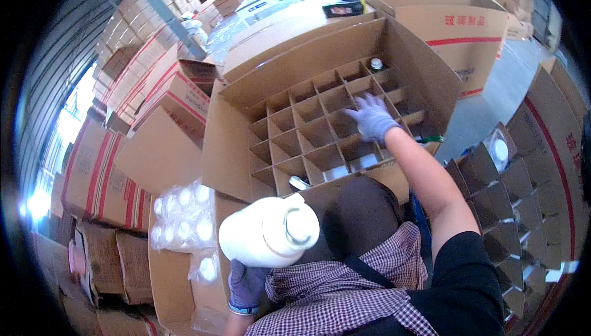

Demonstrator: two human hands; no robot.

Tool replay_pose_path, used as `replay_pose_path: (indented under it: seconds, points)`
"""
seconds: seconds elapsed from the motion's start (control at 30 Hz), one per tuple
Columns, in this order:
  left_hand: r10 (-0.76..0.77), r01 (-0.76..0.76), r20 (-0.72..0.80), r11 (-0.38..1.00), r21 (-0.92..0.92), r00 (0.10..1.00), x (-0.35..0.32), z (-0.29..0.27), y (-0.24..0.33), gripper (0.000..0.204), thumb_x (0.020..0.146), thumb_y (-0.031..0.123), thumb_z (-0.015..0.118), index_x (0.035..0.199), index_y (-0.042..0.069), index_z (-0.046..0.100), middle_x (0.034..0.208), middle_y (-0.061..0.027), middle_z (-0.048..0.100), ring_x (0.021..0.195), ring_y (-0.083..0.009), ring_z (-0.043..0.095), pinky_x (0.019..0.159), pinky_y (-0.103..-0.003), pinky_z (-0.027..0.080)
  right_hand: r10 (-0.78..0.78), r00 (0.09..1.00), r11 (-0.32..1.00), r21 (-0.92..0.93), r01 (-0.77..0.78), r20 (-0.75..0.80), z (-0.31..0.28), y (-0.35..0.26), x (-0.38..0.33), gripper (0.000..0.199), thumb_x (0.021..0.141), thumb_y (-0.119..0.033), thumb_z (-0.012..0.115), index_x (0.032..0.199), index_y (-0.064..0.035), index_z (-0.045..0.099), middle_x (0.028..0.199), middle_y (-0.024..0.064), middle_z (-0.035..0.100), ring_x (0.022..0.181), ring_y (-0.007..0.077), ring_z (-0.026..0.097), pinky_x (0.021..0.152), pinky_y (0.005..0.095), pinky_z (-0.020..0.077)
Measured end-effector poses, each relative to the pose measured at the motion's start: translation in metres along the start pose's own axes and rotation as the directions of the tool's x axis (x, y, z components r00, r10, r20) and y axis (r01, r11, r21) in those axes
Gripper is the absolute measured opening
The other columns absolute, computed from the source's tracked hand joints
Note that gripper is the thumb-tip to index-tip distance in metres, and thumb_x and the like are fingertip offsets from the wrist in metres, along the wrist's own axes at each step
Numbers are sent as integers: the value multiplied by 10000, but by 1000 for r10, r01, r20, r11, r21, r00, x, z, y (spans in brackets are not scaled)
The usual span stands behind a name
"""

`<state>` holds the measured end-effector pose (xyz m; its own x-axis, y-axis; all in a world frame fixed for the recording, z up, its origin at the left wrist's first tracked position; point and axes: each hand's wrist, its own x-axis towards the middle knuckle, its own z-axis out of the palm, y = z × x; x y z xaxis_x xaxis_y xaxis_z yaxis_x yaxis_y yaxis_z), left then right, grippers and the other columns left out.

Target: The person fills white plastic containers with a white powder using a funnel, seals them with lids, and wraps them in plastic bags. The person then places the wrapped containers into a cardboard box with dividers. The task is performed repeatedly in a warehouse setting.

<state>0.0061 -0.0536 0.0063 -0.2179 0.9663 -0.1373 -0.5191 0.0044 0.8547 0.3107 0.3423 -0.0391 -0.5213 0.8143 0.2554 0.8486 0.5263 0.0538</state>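
Observation:
In my left hand [247, 283], gloved in grey, is a white jug [249, 232] shaped like a thermos jug. It is tilted, its round mouth facing right. My gloved right hand [373, 120] reaches over a large open carton [234, 133], fingers spread and nothing in them. Below that hand, a cardboard divider grid [320, 123] fills the carton. One far cell holds something with a white cap [377, 64]. A curved white piece [300, 182] shows in a near-left cell. By the right wall lies a thin green object [431, 139].
A black tape dispenser [345, 7] lies beyond the carton. At left, an open box [166, 296] contains white round parts [183, 216] in clear plastic. Another divided carton [529, 182] stands at right. Stacked cartons [98, 176] rise on the left; an open carton [437, 19] sits at the back right.

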Motion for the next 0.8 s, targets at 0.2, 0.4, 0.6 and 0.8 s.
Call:
replay_pose_path:
  seconds: [0.2, 0.4, 0.6, 0.8]
  points:
    - [114, -123, -161, 992, -42, 980, 24, -19, 9, 699, 1001, 429, 582, 1520, 60, 295, 1486, -206, 435, 1297, -409, 517, 1006, -545, 512, -77, 993, 687, 718, 116, -87, -44, -29, -34, 615, 771, -208, 790, 1343, -222, 565, 1350, 184, 477, 1258, 412, 506, 1055, 509, 452]
    - [271, -237, -41, 896, 375, 962, 29, -12, 21, 624, 942, 398, 683, 1383, 3, 488, 1263, -203, 608, 1128, -333, 638, 909, -397, 556, -398, 677, 538, 440, 719, -619, -109, -123, -102, 759, 756, -276, 844, 1406, -131, 481, 1398, 211, 456, 1250, 400, 528, 1044, 459, 485]
    - [460, -713, 630, 12, 701, 626, 8, 29, 80, 285, 700, 243, 856, 860, 139, 644, 1209, -295, 648, 1025, -443, 677, 832, -464, 546, -484, 799, -525, 612, -591, 357, -75, -147, -149, 596, 1048, -501, 399, 1414, -37, 473, 1046, 164, 716, 734, 199, 724, 623, 290, 615]
    - [273, -850, 806, 207, 484, 526, 18, 65, 122, 311, 773, 255, 839, 783, 110, 564, 1298, -281, 622, 1080, -463, 663, 923, -469, 526, -270, 942, -605, 796, -4, -200, -65, -189, -198, 710, 969, -410, 639, 1526, -94, 331, 1266, 162, 650, 1044, 225, 700, 906, 361, 588]
